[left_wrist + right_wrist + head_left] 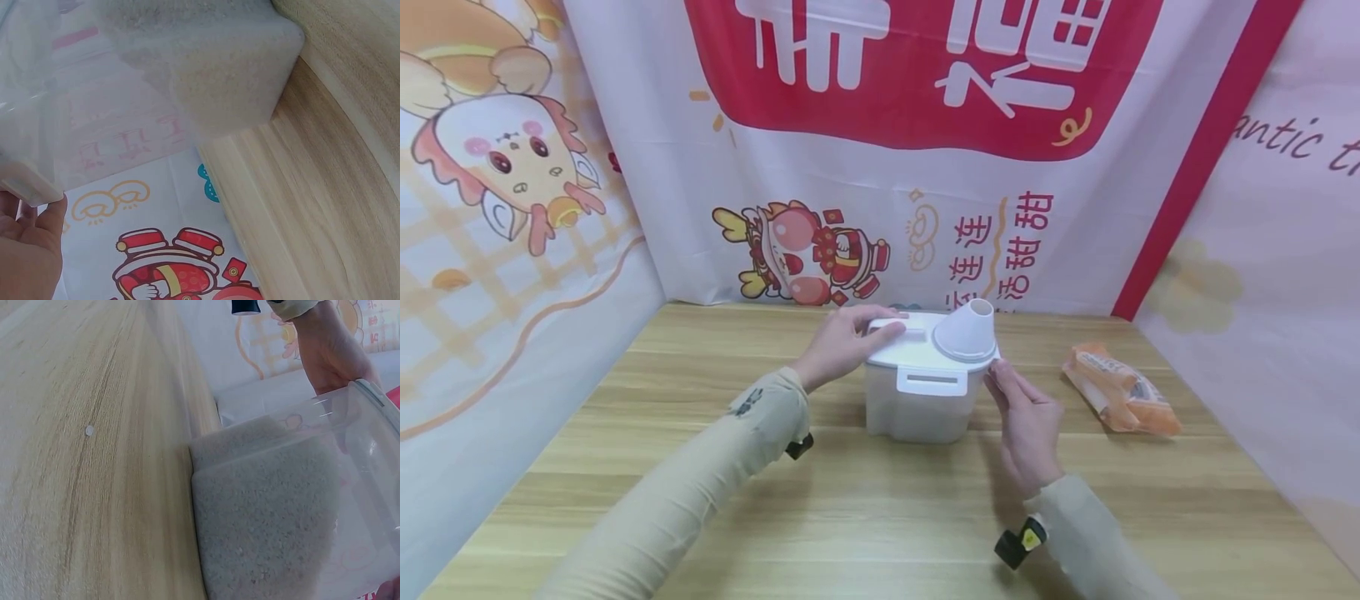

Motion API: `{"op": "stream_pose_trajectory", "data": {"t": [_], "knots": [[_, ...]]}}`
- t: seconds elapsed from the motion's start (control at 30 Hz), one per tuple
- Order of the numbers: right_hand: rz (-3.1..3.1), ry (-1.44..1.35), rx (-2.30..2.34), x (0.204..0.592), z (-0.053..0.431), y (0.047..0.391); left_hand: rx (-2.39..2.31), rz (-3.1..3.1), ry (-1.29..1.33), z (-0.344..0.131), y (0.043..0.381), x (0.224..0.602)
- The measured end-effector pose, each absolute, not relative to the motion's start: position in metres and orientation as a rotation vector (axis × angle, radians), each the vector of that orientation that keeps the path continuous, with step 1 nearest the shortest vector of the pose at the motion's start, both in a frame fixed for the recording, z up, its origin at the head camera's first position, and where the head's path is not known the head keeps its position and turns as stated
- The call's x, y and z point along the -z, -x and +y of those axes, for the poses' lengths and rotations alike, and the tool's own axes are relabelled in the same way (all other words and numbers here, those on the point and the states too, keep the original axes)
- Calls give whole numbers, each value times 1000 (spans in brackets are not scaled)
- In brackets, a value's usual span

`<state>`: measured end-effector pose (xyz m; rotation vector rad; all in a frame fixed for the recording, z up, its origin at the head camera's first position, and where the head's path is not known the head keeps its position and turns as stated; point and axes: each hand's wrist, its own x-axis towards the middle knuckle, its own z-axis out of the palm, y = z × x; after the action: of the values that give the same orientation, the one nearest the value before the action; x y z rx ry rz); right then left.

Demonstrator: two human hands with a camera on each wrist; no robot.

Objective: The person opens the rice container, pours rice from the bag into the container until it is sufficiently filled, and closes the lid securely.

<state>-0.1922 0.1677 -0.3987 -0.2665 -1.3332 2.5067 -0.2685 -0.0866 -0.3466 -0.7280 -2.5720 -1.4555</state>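
Observation:
A clear plastic storage box (pixel 917 408) stands on the table, partly filled with pale grains (pixel 262 506) that look like rice. Its white lid (pixel 891 354) has a cone-shaped spout (pixel 967 333) at the right and a slotted latch (pixel 932 381) sticking out in front. At the lid's left end my left hand (pixel 853 342) grips the rim, thumb on top; some of its fingers are hidden behind. My right hand (pixel 1026 421) pinches the lid's right edge beside the spout. Only a bit of the right hand shows in the right wrist view's lower corner.
An orange and white plastic packet (pixel 1120 392) lies to the right on the wooden table (pixel 865 533). A small pale speck (pixel 89 430) is on the tabletop. Printed cloth (pixel 655 167) hangs behind and along both sides.

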Motion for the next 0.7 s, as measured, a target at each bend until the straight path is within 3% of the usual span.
{"op": "stream_pose_trajectory", "data": {"t": [0.7], "knots": [[-1445,216,-2367,390,152,178,1547,-2546,732,-89,271,351]]}}
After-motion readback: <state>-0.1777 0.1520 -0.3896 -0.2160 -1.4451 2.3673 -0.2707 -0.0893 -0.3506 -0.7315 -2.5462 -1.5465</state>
